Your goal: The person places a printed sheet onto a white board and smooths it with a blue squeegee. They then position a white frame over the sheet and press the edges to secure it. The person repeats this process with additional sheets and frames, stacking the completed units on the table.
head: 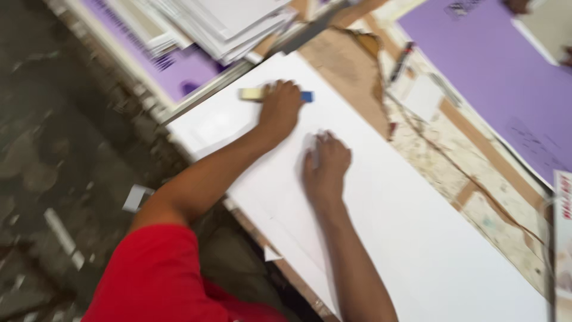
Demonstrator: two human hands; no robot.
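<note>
- The left hand (pixel 280 109) presses down on a long flat tool (pixel 275 95) with a cream end and a blue end
- The tool lies flat under the fingers, and its long side runs left to right across the white sheet (pixel 411 238)
- Its cream end pokes out left of the hand, its blue end pokes out on the right, and its middle is hidden by the hand
- The right hand (pixel 325 166) lies palm down on the white sheet, just below the left hand, holding nothing
- The two hands are close but do not touch
- A stack of white papers (pixel 220 24) sits above the left hand
- A purple sheet (pixel 494 71) lies far right of both hands, cut off at the edge
- All is blurry, so small things are hard to see
</note>
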